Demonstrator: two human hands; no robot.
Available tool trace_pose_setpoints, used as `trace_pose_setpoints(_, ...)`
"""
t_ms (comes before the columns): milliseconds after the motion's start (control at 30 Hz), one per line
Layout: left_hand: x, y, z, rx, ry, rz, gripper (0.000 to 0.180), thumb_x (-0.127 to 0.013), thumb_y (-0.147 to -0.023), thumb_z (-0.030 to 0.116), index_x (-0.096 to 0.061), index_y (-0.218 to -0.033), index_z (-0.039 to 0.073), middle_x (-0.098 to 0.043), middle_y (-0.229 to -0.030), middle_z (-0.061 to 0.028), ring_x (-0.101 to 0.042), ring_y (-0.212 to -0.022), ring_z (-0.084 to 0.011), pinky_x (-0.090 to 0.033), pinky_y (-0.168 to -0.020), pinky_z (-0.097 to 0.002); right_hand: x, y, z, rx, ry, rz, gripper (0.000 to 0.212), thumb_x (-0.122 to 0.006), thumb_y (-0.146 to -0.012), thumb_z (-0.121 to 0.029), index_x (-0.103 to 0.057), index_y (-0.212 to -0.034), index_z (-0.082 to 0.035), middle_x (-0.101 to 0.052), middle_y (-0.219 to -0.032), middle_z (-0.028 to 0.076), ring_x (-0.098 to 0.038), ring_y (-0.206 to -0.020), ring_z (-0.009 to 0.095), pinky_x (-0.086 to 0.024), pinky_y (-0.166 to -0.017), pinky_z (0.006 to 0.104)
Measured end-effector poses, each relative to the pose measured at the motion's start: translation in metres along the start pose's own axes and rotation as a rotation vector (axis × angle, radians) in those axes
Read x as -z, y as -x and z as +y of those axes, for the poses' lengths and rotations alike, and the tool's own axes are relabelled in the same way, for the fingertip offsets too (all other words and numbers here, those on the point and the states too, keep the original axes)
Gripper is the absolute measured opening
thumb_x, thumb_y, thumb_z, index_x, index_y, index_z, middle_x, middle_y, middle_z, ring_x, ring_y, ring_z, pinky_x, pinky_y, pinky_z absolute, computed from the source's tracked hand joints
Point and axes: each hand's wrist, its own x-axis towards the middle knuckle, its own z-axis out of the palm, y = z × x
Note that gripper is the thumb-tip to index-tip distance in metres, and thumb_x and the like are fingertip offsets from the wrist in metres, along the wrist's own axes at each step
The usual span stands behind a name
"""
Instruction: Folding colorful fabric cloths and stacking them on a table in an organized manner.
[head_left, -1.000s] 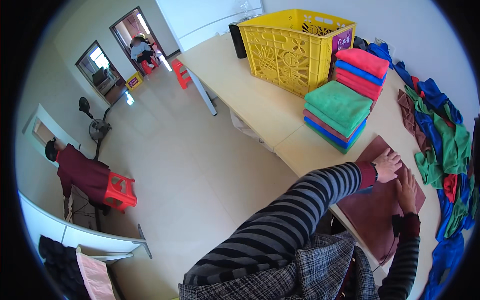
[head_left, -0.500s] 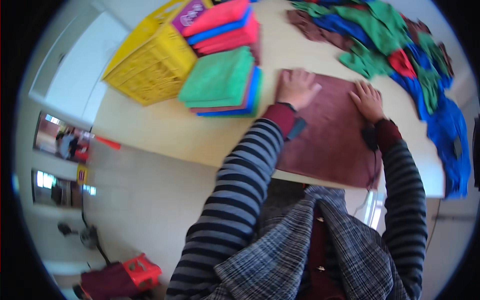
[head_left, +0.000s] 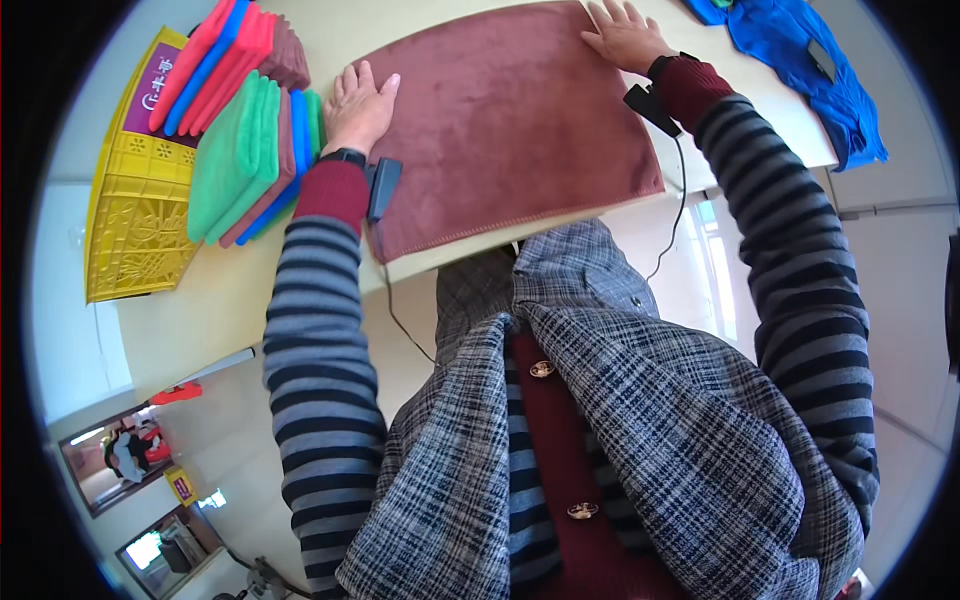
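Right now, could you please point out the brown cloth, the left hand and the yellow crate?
Brown cloth [head_left: 505, 125], head view: middle of its surface.
Left hand [head_left: 358, 110], head view: its back.
Yellow crate [head_left: 145, 205], head view: its side wall.

The maroon cloth [head_left: 500, 130] looks matt and napped — the yellow crate [head_left: 140, 220] plastic, the tabletop [head_left: 185, 325] smooth.

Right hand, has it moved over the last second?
Yes: the right hand has moved rightward, away from the green-topped towel stack, to the right edge of the brown cloth.
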Motion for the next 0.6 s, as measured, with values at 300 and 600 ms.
trace_pose_setpoints(300, 0.044, 0.134, 0.040, -0.296, 0.143, -0.083, 0.072, -0.037, -0.103, 0.056, -0.032, -0.156, 0.007, -0.026, -0.163, -0.0177, -0.023, -0.151, -0.0350, -0.016, -0.122, -0.0532, -0.025, 0.121, -0.108, 0.310, -0.099, 0.246, 0.069, -0.034, -0.104, -0.056, -0.029, -0.158, -0.013, -0.029, -0.163, 0.013, -0.021, -0.152, 0.034, -0.019, -0.123, 0.0534)
trace_pose_setpoints(600, 0.071, 0.192, 0.019, -0.307, 0.173, -0.165, 0.076, -0.053, -0.098, 0.052, -0.031, -0.157, 0.009, -0.024, -0.165, -0.0138, -0.020, -0.153, -0.0313, -0.014, -0.123, -0.0527, -0.058, 0.150, -0.010, 0.268, -0.179, 0.248, 0.072, -0.030, -0.102, -0.064, -0.028, -0.159, -0.019, -0.025, -0.165, 0.011, -0.017, -0.154, 0.030, -0.013, -0.126, 0.0484)
